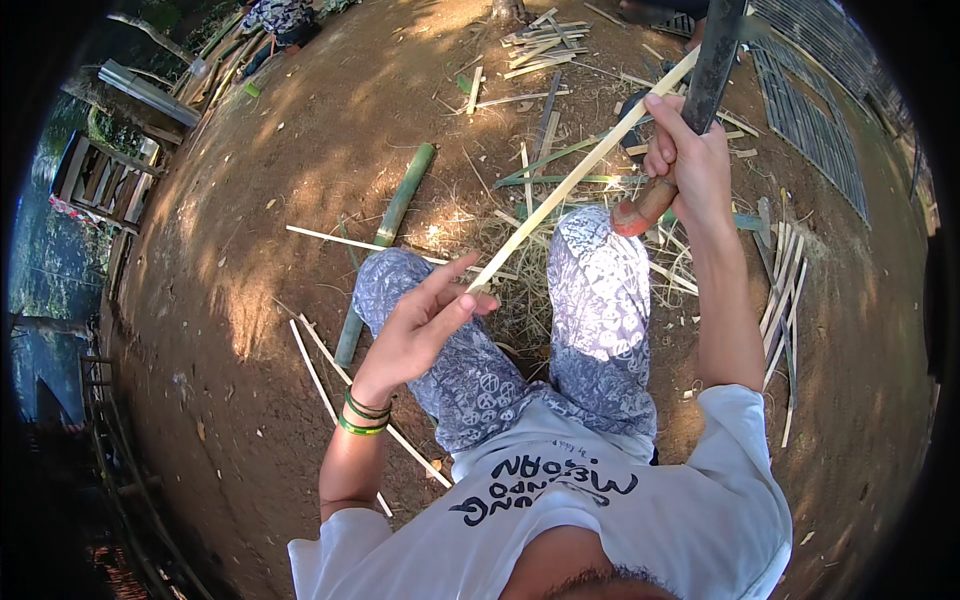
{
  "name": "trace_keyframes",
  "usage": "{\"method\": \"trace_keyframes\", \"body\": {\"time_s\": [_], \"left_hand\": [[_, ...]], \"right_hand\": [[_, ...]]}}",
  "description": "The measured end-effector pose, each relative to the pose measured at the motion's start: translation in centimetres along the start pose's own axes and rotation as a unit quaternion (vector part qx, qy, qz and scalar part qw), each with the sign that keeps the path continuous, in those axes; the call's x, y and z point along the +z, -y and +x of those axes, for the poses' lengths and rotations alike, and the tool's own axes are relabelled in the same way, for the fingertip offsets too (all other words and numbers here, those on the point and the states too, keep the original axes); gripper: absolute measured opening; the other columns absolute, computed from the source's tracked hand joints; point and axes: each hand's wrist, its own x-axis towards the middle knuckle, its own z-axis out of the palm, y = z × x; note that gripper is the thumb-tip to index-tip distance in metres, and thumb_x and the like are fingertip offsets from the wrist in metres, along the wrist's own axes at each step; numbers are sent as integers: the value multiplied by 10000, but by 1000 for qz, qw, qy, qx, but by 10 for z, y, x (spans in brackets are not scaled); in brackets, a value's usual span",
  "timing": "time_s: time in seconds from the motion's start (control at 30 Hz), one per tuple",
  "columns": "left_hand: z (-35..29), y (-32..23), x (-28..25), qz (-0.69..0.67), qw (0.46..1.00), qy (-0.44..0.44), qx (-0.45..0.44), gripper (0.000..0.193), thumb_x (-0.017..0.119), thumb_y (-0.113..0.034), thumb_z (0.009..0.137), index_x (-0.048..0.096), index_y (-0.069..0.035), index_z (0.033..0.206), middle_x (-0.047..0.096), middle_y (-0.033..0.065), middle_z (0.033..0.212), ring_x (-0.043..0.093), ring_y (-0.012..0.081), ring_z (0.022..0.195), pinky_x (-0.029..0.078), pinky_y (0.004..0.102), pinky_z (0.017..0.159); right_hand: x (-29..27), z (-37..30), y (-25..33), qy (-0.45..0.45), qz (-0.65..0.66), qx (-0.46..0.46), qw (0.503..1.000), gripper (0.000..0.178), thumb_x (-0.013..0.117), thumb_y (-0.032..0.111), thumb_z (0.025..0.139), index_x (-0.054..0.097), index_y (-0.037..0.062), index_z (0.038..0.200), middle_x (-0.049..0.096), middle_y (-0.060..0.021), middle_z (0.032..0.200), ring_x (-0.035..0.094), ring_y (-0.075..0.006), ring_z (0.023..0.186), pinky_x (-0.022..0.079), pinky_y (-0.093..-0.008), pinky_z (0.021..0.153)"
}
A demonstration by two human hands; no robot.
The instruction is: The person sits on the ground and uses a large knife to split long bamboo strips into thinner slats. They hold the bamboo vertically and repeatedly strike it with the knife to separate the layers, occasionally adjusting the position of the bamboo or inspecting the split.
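Observation:
A long pale bamboo strip [570,185] runs slantwise from above my right hand down to my left. My left hand [425,320] has its thumb and fingers around the strip's lower end, the index finger stretched out. My right hand [695,160] is closed round the wooden handle [650,205] of a machete, its thumb pressing near the strip's upper part. The dark machete blade [714,70] points up and away, close to the strip's far end. Both hands are above my knees, in front of me.
A green bamboo pole [405,200] lies beside my left knee. Thin shavings [510,310] cover the ground between my legs. Split strips lie in a bundle [785,300] at right and a pile [540,45] ahead. A slatted bamboo panel [810,120] stands far right. Another person [280,20] is far left.

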Motion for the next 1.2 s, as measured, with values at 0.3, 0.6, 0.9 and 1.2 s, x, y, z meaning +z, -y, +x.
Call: {"method": "trace_keyframes", "body": {"time_s": [0.3, 0.6, 0.9, 1.2], "left_hand": [[44, 31, 82, -449, 876, 102, -143, 426, 467, -154, 1076, 427, -81, 1494, 497, -16, 792, 373, 29, 605, 275, 170, 492], [49, 25, 116, -453, 860, 117, -205, 289, 460, -153, 1077, 574, -83, 1333, 447, -47, 728, 349, 31, 556, 256, 190, 470], [42, 36, 123, -426, 876, 98, -203, 236, 474, -157, 1072, 575, -108, 1279, 386, -66, 697, 324, 40, 536, 250, 205, 463], [37, 39, 121, -406, 890, 67, -195, 263, 464, -161, 1076, 577, -120, 1309, 404, -59, 679, 348, 51, 516, 255, 212, 447]], "right_hand": [[-54, -53, -24, 105, -454, -73, 882, 609, 528, 559, 977, 660, 26, 1239, 556, -124, 559, 574, -241, 530, 428, -395, 549], [-66, -103, -67, 157, -608, -136, 766, 774, 654, 601, 868, 536, 21, 1367, 606, -184, 566, 639, -389, 529, 514, -479, 523], [-66, -111, -81, 197, -587, -102, 778, 895, 664, 616, 854, 462, -42, 1427, 574, -180, 523, 614, -384, 487, 499, -475, 506], [-67, -113, -96, 201, -603, -161, 755, 897, 694, 611, 827, 478, -19, 1428, 568, -141, 510, 599, -348, 454, 489, -460, 470]]}}
